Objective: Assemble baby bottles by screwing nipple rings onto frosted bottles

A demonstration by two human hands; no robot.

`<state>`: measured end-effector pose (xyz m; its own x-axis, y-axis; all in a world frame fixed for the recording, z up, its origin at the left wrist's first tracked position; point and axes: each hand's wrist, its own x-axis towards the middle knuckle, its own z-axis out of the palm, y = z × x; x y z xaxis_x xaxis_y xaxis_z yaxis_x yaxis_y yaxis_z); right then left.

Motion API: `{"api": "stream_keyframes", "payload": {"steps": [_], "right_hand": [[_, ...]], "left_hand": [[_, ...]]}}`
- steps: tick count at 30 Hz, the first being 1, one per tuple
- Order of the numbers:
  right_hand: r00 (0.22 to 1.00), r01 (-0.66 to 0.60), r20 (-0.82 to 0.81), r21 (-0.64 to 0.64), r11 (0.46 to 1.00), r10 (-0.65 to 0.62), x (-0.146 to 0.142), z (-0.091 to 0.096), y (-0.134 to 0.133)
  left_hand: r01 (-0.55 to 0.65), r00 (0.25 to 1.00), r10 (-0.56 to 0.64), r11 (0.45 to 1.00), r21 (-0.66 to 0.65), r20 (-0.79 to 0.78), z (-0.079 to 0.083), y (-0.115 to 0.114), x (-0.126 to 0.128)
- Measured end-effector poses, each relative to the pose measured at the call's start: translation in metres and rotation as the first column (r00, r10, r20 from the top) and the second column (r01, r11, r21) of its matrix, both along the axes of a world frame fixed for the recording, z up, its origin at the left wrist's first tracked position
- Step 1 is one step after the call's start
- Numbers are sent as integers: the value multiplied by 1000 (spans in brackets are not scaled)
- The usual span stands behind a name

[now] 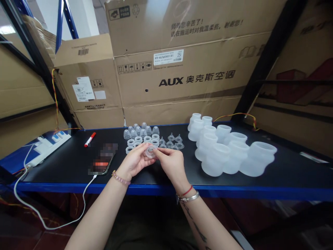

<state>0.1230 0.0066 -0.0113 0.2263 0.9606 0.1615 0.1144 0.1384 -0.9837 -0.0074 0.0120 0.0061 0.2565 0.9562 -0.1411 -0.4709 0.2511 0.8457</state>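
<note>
My left hand [135, 160] and my right hand [170, 161] meet over the black shelf top [73, 163], both pinching one small clear ring-shaped plastic part [150, 152] between their fingertips. Just behind the hands lie clear domed caps [140, 130], white rings [135, 140] and small silicone teats [173, 141] in rows. To the right stand several translucent silicone bottle bodies [229, 151].
A phone [102, 159] on a white charging cable lies left of my hands, with a red marker [90, 139] and a white power strip [49, 146] further left. Large cardboard boxes [182, 80] wall the back. A blue shelf edge [234, 191] runs along the front.
</note>
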Motion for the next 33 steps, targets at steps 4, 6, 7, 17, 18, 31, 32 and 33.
{"api": "stream_keyframes", "payload": {"steps": [4,6,7,17,18,31,32,33], "right_hand": [[964,101,240,60,993,-113,-2,-1,-1],[943,80,317,75,994,-100,-4,-1,-2],[937,70,337,76,995,-92,-5,-1,-2],[957,171,223,89,981,-187,-3,3,-9],[970,167,165,90,982,-180,-1,5,-11],[972,217,-110,63,974,-209,41,6,-27],[969,233,-99,59,971,-226,45,4,-30],[967,247,-86,60,967,-241,50,2,-34]], "left_hand": [[-30,1000,30,999,25,1,-1,0,1],[-45,999,46,997,58,-24,-2,-1,1],[-45,998,47,996,72,-36,-2,-1,2],[-14,987,25,998,-66,160,1,1,-1],[15,978,6,995,-98,209,3,1,-3],[-14,913,58,994,-110,404,16,1,-16],[-18,921,53,995,-94,386,15,0,-16],[-25,931,51,997,-75,362,15,-1,-14]]}}
